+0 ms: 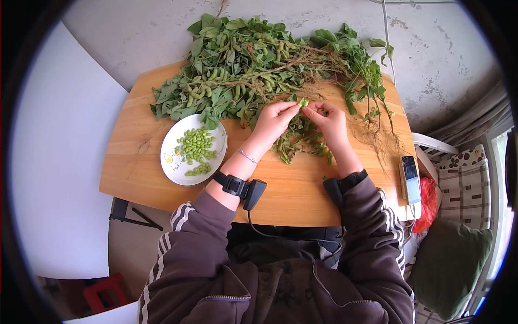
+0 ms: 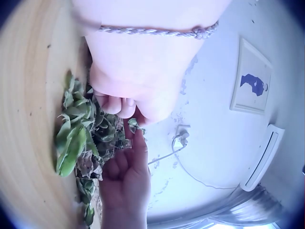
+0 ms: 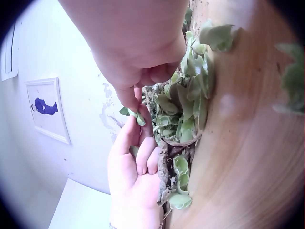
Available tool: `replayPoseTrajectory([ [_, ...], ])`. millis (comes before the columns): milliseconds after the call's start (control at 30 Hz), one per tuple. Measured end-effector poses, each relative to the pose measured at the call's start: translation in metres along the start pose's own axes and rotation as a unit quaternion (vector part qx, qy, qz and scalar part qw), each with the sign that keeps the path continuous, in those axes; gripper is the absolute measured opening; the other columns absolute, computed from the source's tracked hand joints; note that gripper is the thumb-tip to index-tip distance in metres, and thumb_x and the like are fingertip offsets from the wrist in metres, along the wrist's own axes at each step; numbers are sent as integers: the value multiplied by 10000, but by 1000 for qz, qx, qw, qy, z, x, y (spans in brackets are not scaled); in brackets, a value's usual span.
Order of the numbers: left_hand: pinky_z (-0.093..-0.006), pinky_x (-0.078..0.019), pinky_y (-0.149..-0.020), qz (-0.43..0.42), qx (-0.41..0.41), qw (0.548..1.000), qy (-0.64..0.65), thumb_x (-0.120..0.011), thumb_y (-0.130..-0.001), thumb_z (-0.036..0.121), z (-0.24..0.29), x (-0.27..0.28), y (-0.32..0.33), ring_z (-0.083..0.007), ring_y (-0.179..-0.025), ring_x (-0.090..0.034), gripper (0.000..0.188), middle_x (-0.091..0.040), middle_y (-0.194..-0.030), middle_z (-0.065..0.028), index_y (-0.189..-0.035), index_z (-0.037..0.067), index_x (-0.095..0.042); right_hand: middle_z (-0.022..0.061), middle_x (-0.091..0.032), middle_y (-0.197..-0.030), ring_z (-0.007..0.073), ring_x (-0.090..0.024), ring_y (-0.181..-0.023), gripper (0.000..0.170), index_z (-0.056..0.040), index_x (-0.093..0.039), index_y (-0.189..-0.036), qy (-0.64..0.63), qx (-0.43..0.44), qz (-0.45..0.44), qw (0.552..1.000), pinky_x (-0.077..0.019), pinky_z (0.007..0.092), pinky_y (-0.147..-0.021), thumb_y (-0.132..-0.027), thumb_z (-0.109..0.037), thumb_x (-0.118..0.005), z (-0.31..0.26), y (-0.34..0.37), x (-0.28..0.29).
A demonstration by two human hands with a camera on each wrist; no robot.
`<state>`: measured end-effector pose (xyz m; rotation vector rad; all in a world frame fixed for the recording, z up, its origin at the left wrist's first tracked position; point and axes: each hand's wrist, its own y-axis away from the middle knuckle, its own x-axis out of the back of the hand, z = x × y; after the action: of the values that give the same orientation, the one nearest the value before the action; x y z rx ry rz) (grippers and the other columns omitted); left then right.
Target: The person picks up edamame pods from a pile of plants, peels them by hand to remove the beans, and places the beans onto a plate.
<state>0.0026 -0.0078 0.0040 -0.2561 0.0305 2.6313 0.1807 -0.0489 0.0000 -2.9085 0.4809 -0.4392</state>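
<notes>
Between both hands, over the table, is a green soybean pod (image 1: 303, 102), which looks split open in the head view. My left hand (image 1: 273, 123) pinches one side of it with thumb and fingertips. From the other side my right hand (image 1: 333, 127) pinches it too, its remaining fingers curled. In the right wrist view the pod (image 3: 139, 118) sits right at the meeting fingertips, and a bit of green shows between the left fingers. Under the hands lies a heap of opened pods (image 1: 294, 141). A white plate (image 1: 168, 146) to the left carries shelled green beans (image 1: 197, 144).
Leafy soybean plants (image 1: 232, 65) with pods and roots are piled along the table's far side. At the right edge stands a phone (image 1: 410, 175) with a cable. Beyond it are a red plastic bag (image 1: 427, 205) and a chair with a dark green cushion (image 1: 453, 264).
</notes>
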Motion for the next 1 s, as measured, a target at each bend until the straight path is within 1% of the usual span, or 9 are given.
replayPoseTrajectory([
  [167,-214,-241,-437,-9,1,1000,1,-648,-981,206,-5,3,-1,-2,-490,-353,291,-470,-645,103,-1167,-15,-681,-39,-454,-641,70,-436,-599,337,-74,-752,-1090,108,81,50,990,-390,254,-550,-795,-215,-833,-11,4,1],
  [333,-197,-321,-511,5,-42,998,-57,-639,-986,213,-9,2,-4,-2,-593,-425,302,-625,-776,47,-1187,-11,-673,-9,-511,-647,92,-463,-598,328,-64,-759,-1083,132,145,59,979,-419,263,-564,-790,-190,-838,-8,4,-3],
  [367,-195,-339,-531,8,-55,996,-72,-636,-988,214,-8,2,-4,-3,-618,-439,304,-657,-815,32,-1191,-9,-672,-5,-532,-658,91,-471,-603,327,-57,-759,-1081,120,129,51,983,-425,265,-568,-793,-193,-836,-8,4,-3],
  [467,-205,-239,-437,-9,-54,997,-51,-600,-1013,228,-8,2,-5,-4,-486,-313,338,-492,-702,79,-1257,-4,-620,4,-583,-683,86,-491,-618,321,-34,-757,-1075,92,97,24,991,-438,269,-578,-814,-209,-823,-7,4,-3],
  [567,-203,-237,-434,-3,-53,998,-34,-577,-1024,221,-8,3,-5,2,-492,-316,279,-493,-716,75,-1171,-8,-635,0,-595,-684,75,-494,-628,312,-10,-754,-1060,76,92,8,993,-439,267,-584,-858,-245,-789,-6,4,-4],
  [667,-207,-364,-554,-5,-43,998,-41,-582,-1014,214,-14,8,-7,-23,-625,-429,264,-665,-876,16,-1138,-4,-664,-15,-574,-659,64,-476,-627,315,3,-755,-1027,52,71,0,996,-425,258,-581,-899,-285,-750,-8,5,-4],
  [833,-211,-371,-559,-20,-27,997,-74,-572,-1018,226,-18,11,-9,-28,-626,-436,254,-653,-855,14,-1104,4,-660,-50,-539,-607,42,-452,-541,332,-2,-760,-1009,23,-7,-40,999,-352,227,-494,-924,-321,-726,-13,5,1],
  [933,-221,-388,-573,-8,-50,995,-90,-571,-1018,231,-18,10,-9,-37,-641,-459,261,-653,-846,13,-1099,0,-659,-68,-498,-594,19,-399,-506,301,-23,-764,-982,11,-11,-33,999,-276,216,-457,-930,-316,-720,-14,6,-2],
  [1000,-227,-398,-584,-2,-74,991,-113,-572,-1017,235,-17,8,-8,-41,-653,-473,268,-653,-840,14,-1098,-5,-660,-52,-516,-608,34,-415,-549,314,1,-755,-925,-3,-15,-34,999,-321,232,-488,-930,-311,-717,-16,7,-2],
])
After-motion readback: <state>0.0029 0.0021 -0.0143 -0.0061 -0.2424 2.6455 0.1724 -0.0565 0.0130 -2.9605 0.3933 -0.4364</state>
